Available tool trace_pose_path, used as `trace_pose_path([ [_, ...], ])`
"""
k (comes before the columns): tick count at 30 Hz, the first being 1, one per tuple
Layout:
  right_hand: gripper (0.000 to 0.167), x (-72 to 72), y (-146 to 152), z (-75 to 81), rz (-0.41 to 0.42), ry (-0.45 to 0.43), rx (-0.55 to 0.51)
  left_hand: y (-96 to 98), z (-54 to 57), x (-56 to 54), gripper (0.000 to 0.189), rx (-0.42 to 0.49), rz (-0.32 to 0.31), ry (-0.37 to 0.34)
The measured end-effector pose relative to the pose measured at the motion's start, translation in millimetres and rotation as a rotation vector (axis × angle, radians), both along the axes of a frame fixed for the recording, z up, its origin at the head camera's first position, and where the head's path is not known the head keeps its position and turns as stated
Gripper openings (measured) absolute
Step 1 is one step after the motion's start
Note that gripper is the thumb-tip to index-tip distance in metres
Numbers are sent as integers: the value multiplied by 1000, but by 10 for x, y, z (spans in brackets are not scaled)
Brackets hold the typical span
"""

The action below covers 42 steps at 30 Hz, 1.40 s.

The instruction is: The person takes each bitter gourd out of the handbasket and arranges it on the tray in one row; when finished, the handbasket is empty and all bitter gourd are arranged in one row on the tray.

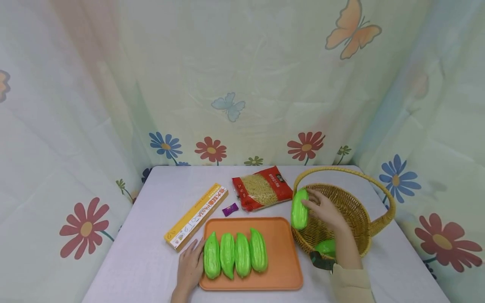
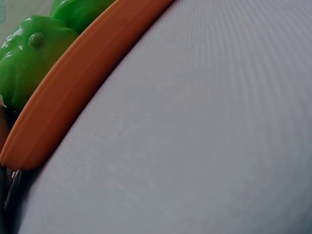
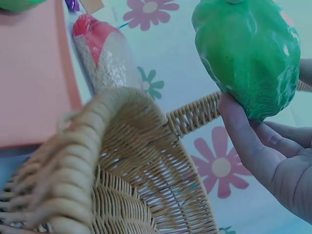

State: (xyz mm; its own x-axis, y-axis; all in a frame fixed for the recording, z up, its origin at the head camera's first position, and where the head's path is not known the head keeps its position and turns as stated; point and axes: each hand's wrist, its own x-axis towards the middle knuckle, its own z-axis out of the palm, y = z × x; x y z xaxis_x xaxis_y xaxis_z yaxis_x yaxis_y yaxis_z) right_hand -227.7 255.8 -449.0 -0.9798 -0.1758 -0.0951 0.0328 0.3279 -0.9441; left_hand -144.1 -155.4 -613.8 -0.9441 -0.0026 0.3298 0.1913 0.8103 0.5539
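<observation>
My right hand holds a green bitter melon upright above the left rim of the wicker basket. The right wrist view shows the thumb and fingers around its lower end. Another bitter melon lies in the basket, partly covered by the right forearm. Several bitter melons lie side by side on the left part of an orange tray. My left hand rests against the tray's left edge, fingers pointing forward; its thumb is hard to make out.
Behind the tray lie a pasta box, a small purple packet and a red bag of pasta. The basket's tall handle arches over its opening. A flowered curtain surrounds the white table.
</observation>
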Motion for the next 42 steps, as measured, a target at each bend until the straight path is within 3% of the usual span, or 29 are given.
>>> trace_pose_path([
  [6,70,88,-98,-54,30,10,-70,-13,-10,13,37,-7,4,19],
  [21,67,317,-415,-314,47,-35,-68,-1,-56,-22,37,-14,-6,58],
  [24,65,352,-478,-375,62,-50,-71,-4,-47,-22,37,3,-1,30],
  [29,60,396,-570,-484,46,-30,-18,-13,-51,-21,37,0,1,3],
  [35,58,446,-707,-582,26,40,117,-16,-33,-3,37,5,-5,26],
  [42,54,486,-815,-723,-17,56,159,-6,-20,-7,37,8,-12,22],
])
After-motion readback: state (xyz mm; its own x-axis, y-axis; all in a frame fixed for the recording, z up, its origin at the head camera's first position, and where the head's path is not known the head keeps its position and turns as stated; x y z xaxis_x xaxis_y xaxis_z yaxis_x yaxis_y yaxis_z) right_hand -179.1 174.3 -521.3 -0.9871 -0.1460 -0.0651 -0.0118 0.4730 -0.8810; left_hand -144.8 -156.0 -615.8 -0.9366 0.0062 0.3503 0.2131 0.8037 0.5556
